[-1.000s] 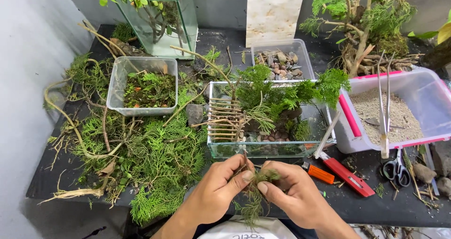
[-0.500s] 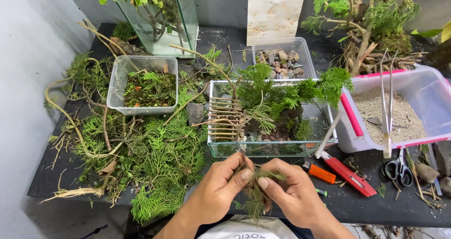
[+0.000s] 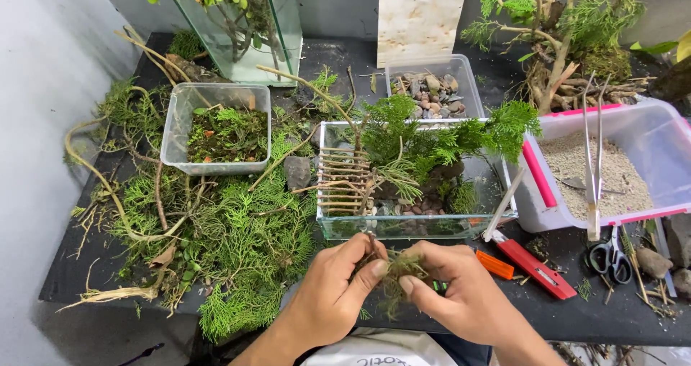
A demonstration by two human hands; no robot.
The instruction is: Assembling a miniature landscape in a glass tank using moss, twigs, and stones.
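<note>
Mossy, fibrous clump (image 3: 398, 271) sits at 6 o'clock, pinched between both hands just in front of the glass tank (image 3: 414, 226). Left hand (image 3: 332, 294) has thumb and fingers closed on the clump's left side; right hand (image 3: 461, 294) is clamped on its right side, fingertips meeting over it. Both hands hang over the table's (image 3: 568, 315) near edge.

Open room is scarce. A bare strip of black table lies at 5 o'clock, partly taken by a red cutter (image 3: 529, 261) and an orange piece (image 3: 495, 264). Scissors (image 3: 610, 256) lie further right, near stones.

The tank is clear, straight-walled, holding feathery green sprigs, pebbles and a small twig fence (image 3: 340, 186). At 9 o'clock, loose cuttings (image 3: 237, 244) and bent roots cover the table to its left edge. A clear plastic tub (image 3: 216, 125) at 10 o'clock holds dark soil and moss. A pebble tub (image 3: 425, 85) stands at 12 o'clock, with a pale marbled panel (image 3: 421, 17) upright behind it. At 3 o'clock a pink-rimmed bin (image 3: 648, 132) holds grey sand; long steel tweezers (image 3: 594, 157) rest across it.
</note>
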